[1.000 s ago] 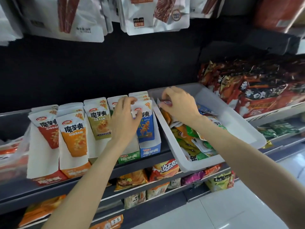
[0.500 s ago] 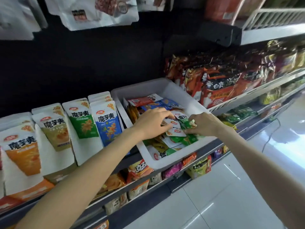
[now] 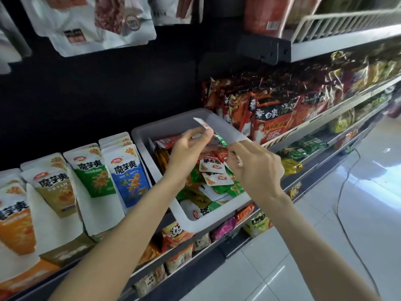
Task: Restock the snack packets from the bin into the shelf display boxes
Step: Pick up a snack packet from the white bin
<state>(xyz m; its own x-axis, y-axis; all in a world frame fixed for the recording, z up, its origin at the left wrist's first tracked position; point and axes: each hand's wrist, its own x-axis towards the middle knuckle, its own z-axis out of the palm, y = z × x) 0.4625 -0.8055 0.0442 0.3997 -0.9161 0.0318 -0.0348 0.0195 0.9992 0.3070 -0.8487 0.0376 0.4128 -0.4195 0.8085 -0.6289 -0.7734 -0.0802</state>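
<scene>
A grey plastic bin (image 3: pixel 188 216) sits tilted on the shelf, holding several small snack packets (image 3: pixel 214 177) in green, red, orange and white. Both hands hover over it. My left hand (image 3: pixel 188 153) pinches a green-and-white packet (image 3: pixel 204 124) lifted above the pile. My right hand (image 3: pixel 253 168) pinches the same or a neighbouring green packet (image 3: pixel 223 142) at its other end. To the left stand the display boxes, among them the blue box (image 3: pixel 128 170), the green box (image 3: pixel 93 168), an olive box (image 3: pixel 54 190) and an orange box (image 3: pixel 15 222), each with upright packets.
Red noodle packs (image 3: pixel 275 118) fill the shelf right of the bin. Hanging white pouches (image 3: pixel 97 22) are overhead. Lower shelves hold more snack bags (image 3: pixel 178 233). A white wire rack (image 3: pixel 347 20) sits top right. A cable (image 3: pixel 342 200) trails across the tiled floor.
My left hand left the blue display box and came to the bin. Both hands dug among the packets, then rose with a green packet. The view swung right.
</scene>
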